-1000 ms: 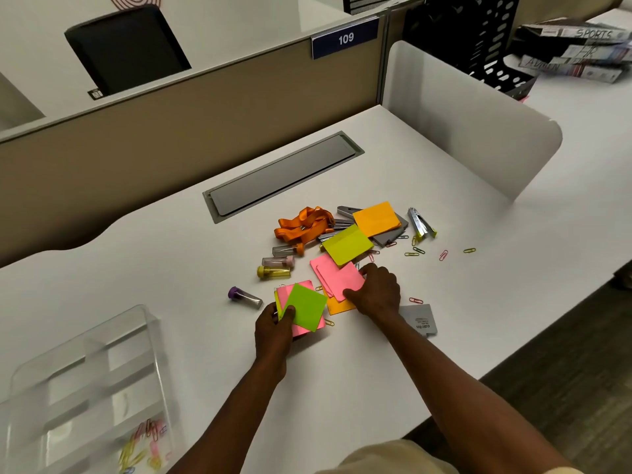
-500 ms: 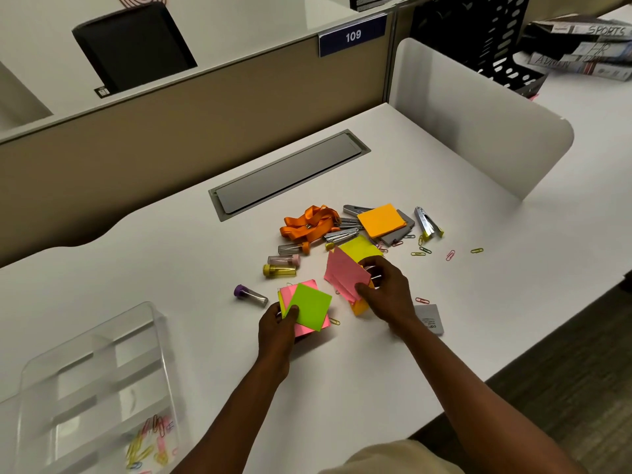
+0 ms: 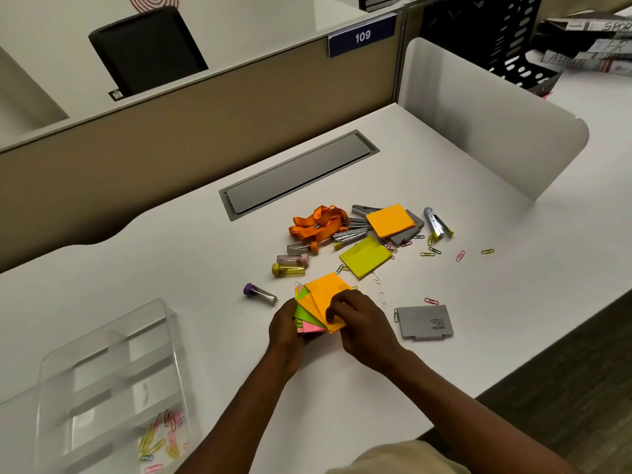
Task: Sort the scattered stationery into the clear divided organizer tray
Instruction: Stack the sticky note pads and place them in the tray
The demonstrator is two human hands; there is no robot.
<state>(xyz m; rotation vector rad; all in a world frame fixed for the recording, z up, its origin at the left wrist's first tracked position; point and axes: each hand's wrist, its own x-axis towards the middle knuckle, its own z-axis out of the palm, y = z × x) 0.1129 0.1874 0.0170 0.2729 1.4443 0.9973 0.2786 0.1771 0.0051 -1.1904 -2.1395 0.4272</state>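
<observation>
Head view: paper clips (image 3: 160, 439) in organizer tray's (image 3: 102, 340) nearest compartment.

The number "109" is printed in white on a blue plate (image 3: 362, 36) fixed to the top of the partition, in the upper middle of the frame. On a grey card case (image 3: 425, 322) lying on the table in the lower right of the middle, the word "carlin" can be made out, turned upside down; the smaller lines beside it are too fine to be read. On the stacked folders (image 3: 596, 46) in the upper right corner, hand-lettered spines are seen: "SPOR", cut off by the frame edge, and "HR" below it; a third word beginning "Av" is blurred.
</observation>
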